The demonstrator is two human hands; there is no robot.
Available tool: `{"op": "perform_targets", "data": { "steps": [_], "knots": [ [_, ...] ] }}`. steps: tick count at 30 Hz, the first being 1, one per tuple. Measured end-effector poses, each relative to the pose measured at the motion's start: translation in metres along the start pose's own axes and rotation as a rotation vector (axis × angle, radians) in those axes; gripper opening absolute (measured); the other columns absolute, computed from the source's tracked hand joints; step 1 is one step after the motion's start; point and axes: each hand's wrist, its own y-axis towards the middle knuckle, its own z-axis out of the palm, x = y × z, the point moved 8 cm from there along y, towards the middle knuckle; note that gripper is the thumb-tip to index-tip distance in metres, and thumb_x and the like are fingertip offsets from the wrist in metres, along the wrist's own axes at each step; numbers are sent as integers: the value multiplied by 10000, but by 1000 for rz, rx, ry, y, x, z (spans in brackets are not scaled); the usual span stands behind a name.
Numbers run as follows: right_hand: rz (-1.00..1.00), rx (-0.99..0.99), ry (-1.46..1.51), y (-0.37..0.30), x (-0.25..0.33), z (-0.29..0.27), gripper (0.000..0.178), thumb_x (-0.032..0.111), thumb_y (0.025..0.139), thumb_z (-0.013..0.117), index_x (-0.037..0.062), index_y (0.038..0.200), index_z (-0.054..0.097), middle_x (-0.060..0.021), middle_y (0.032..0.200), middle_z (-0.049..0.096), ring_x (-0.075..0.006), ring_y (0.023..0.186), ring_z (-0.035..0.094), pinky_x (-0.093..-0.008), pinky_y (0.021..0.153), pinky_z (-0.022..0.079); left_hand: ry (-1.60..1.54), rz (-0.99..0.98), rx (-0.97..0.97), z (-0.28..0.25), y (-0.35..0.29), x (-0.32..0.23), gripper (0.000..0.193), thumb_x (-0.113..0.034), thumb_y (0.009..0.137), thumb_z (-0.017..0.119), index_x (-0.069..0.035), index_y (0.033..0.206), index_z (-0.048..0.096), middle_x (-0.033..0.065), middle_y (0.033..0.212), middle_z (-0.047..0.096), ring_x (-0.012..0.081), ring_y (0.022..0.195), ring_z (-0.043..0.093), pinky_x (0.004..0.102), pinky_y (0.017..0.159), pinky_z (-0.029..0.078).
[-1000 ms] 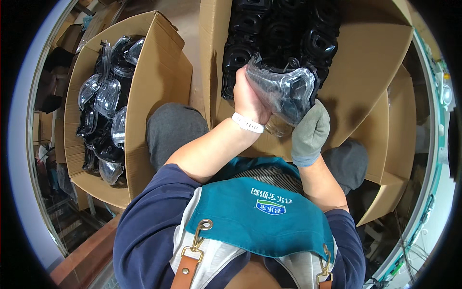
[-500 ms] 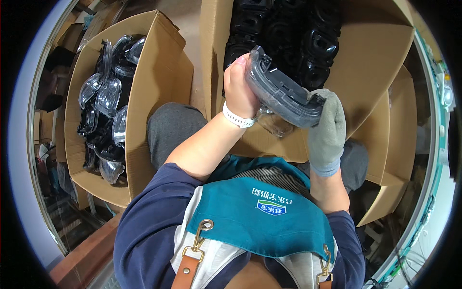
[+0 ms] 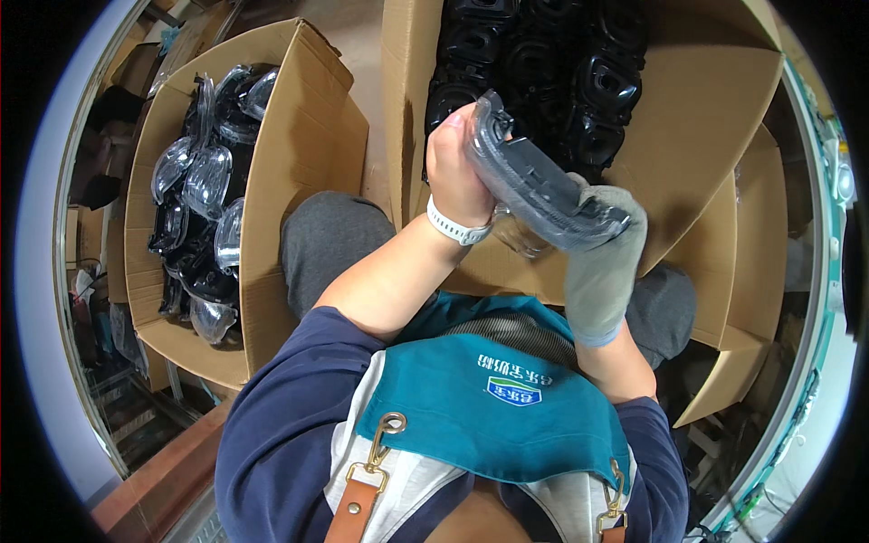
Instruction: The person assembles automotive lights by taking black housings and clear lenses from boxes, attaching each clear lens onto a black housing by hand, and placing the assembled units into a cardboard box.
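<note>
A curved vehicle lamp (image 3: 529, 185) with a black housing and a clear cover is held up between my hands, tilted down to the right. My bare left hand (image 3: 455, 172), a white watch band on its wrist, grips the upper left end; some fingers are hidden behind the part. At the lower right end, my right hand (image 3: 608, 249) in a grey knit glove is closed round it. Beneath the lamp shows a clear plastic piece (image 3: 520, 237); whether it belongs to the lamp I cannot tell.
Straight ahead, a large cardboard box (image 3: 701, 127) holds rows of black housings (image 3: 534, 63). On the left stands another box (image 3: 303, 163) with clear-covered lamps (image 3: 208, 181) piled inside. Open cardboard flaps (image 3: 756, 244) stick out at the right, beside my knee (image 3: 661, 312).
The lamp has turned slightly in my hands, its right end now a little lower and farther right. My gloved right hand has shifted its hold and bent more at the wrist.
</note>
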Motion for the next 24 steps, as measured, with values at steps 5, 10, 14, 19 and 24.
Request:
{"op": "perform_targets", "data": {
  "steps": [5, 10, 14, 19, 24],
  "knots": [
    [-243, 187, -762, -9, 13, 19, 683, 65, 673, 843, 45, 1161, 365, -104, 1066, 508, -215, 1028, 571, -329, 923, 448, -71, 63, 7, 5, -6, -9, 437, -436, 868, 311, -49, 708, 437, 75, 655, 440, 208, 666, 422, 335, 659, 377],
    [-473, 140, -827, -24, 25, 32, 664, 54, 657, 852, 58, 1118, 376, -101, 1036, 503, -185, 907, 541, -313, 849, 449, -61, 24, 38, 13, -8, -6, 445, -455, 871, 322, -58, 701, 429, 77, 651, 422, 191, 652, 404, 327, 648, 370],
    [-485, 54, -648, -20, 14, 21, 600, 122, 675, 842, 18, 1127, 460, -120, 974, 525, -226, 863, 570, -319, 748, 478, 7, 52, 48, 11, -4, -27, 449, -459, 871, 327, -55, 696, 417, 74, 643, 402, 196, 644, 387, 331, 660, 363],
    [-217, -21, -519, 25, -52, -59, 330, 143, 945, 496, -51, 1211, 493, -154, 1070, 590, -222, 956, 577, -336, 876, 463, -800, -226, 578, 16, 1, -66, 308, -392, 835, 580, -135, 724, 453, -33, 680, 356, 127, 663, 357, 277, 695, 337],
    [398, 525, -1761, -12, -216, -117, 755, 638, 833, 502, 35, 1287, 506, -241, 1333, 478, -398, 1259, 424, -427, 1059, 354, -972, -390, 372, -20, -24, -37, 168, -157, 789, 645, -161, 720, 492, -72, 683, 365, 88, 666, 361, 247, 690, 319]
  ]
}}
